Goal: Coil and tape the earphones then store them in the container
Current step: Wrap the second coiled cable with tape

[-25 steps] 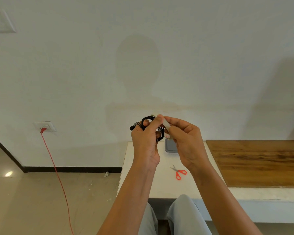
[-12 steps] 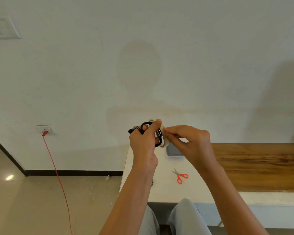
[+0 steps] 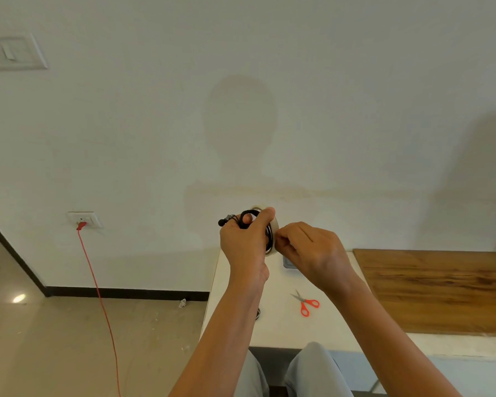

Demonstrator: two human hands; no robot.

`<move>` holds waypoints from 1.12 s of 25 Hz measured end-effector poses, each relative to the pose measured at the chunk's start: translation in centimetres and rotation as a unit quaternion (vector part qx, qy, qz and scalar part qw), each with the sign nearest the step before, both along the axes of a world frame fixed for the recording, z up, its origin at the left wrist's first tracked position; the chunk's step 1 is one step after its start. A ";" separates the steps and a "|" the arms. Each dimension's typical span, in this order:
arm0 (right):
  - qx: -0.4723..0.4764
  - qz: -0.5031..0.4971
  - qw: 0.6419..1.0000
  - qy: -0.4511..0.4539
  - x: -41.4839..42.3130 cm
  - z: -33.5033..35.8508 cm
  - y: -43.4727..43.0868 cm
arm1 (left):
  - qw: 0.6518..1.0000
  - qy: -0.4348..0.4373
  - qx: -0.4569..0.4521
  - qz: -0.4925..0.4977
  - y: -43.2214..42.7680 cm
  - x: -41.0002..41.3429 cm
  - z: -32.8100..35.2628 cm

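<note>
step: taping | black coiled wire earphones [image 3: 245, 217] held up above orange-handled scissors [image 3: 305, 302], gripped in left hand [image 3: 245, 247] with pale tape roll [image 3: 273, 239] | right hand [image 3: 307, 250] touching, pinches roll edge | coil upright, tape pulls rightward, I judge | grey container [image 3: 287, 263] beyond scissors, part hidden

The left hand [image 3: 242, 245], raised above a white table [image 3: 272, 328], grips coiled black earphones [image 3: 242, 217] together with a tape roll [image 3: 275, 224], whose edge the right hand [image 3: 309, 250] pinches. Orange-handled scissors [image 3: 307, 302] lie on the table beside a wooden board [image 3: 435, 287]. A red cable [image 3: 98, 285] hangs from a wall socket [image 3: 85, 219].
</note>
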State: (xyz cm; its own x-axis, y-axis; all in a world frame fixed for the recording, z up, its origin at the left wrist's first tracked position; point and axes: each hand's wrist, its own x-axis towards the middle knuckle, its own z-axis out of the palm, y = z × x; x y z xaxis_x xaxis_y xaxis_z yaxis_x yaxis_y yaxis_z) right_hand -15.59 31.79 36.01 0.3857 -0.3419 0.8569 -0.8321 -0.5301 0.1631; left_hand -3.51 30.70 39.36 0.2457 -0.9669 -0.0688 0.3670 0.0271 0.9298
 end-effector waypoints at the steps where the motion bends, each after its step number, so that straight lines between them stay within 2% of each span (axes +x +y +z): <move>1: 0.000 -0.006 1.000 0.000 0.1 0.0 -0.1 | 1.000 -0.002 0.000 0.002 0.0 0.0 0.0; 3: 0.014 -0.007 1.000 -0.026 0.3 -0.2 0.0 | 1.000 0.010 -0.002 0.006 0.1 -0.1 0.0; 4: 0.037 -0.003 0.996 -0.076 0.8 -0.2 0.3 | 1.000 0.021 -0.005 0.009 0.2 -0.1 0.0; 5: 0.086 0.011 0.982 -0.167 1.4 -0.1 0.8 | 0.999 0.030 -0.008 0.011 0.3 -0.1 0.1; 6: 0.160 0.037 0.942 -0.293 2.0 0.2 1.4 | 0.999 0.036 -0.014 0.011 0.3 0.0 0.2; 8: 0.315 0.088 0.802 -0.500 3.2 0.8 2.1 | 0.999 0.041 -0.028 0.008 0.4 -0.1 0.3; 9: 0.357 0.099 0.750 -0.548 3.6 1.0 2.1 | 0.999 0.039 -0.035 0.006 0.5 -0.2 0.3; 10: 0.376 0.103 0.724 -0.569 3.7 1.1 2.1 | 0.999 0.034 -0.041 0.004 0.7 -0.3 0.3; 18: 0.396 0.151 0.663 -0.617 4.0 1.7 1.9 | 0.998 0.040 -0.054 0.010 1.2 -0.8 0.2; 25: 0.405 0.150 0.637 -0.638 4.1 1.3 2.0 | 0.997 0.045 -0.058 0.018 1.5 -1.1 -0.4; 28: 0.423 0.168 0.605 -0.653 3.9 1.1 2.2 | 0.997 0.054 -0.056 0.025 1.3 -1.1 -0.5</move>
